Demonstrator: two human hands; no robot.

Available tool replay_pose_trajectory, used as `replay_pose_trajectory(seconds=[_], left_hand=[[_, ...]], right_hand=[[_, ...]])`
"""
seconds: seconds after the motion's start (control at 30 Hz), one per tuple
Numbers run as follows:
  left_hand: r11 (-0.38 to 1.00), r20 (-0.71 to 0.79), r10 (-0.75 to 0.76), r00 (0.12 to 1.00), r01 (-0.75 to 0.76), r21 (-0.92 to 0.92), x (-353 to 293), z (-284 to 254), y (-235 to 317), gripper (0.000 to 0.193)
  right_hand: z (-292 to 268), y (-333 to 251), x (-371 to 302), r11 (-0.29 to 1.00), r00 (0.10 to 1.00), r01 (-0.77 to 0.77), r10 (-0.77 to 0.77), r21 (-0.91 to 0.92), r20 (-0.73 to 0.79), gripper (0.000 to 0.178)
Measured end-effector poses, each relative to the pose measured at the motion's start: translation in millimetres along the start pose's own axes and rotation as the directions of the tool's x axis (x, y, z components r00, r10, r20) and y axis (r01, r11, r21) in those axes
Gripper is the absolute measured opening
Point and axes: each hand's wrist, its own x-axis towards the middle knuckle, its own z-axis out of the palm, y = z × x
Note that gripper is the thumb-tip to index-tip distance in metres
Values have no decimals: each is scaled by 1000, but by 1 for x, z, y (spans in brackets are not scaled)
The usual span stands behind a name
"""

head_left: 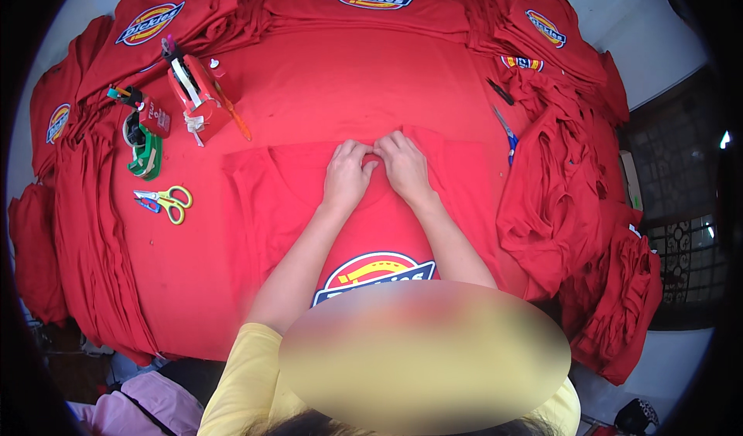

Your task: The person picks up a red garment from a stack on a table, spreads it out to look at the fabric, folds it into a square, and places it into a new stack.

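Note:
A red T-shirt (pixel 267 196) lies spread on the red-covered table, its neckline toward the far side and a printed emblem (pixel 379 269) on its front near me. My left hand (pixel 348 174) and my right hand (pixel 404 169) meet at the neckline. Both have their thumbs and fingers pinched together on the collar (pixel 374 151), almost touching each other. The fingertips partly hide the bit of collar between them. My forearms lie over the shirt's front, and a blurred oval covers the lower part of the view.
Yellow-handled scissors (pixel 176 204), a green tape dispenser (pixel 145 157), a red dispenser (pixel 193 95) and an orange stick-like tool (pixel 235 118) sit at left. Blue-handled scissors (pixel 511 143) lie at right beside a crumpled heap of red shirts (pixel 553 196). Stacked red shirts (pixel 294 10) line the far edge.

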Motion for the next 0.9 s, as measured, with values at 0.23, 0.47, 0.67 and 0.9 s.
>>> replay_pose_trajectory(seconds=[0.23, 0.47, 0.67, 0.9], left_hand=[[995, -37, 56, 998, -53, 82, 4, 5, 5, 15], [981, -74, 154, 985, -143, 129, 8, 4, -1, 5], [997, 0, 36, 999, -36, -72, 10, -8, 1, 6], [991, 8, -67, 998, 68, -114, 8, -13, -1, 7]], right_hand=[[-16, 8, 17, 832, 931, -365, 317, 418, 182, 10], [-47, 108, 54, 751, 833, -492, 553, 441, -11, 16], [-87, 249, 89, 822, 948, -318, 265, -473, -178, 36], [-89, 256, 99, 592, 883, -417, 443, -690, -154, 31]])
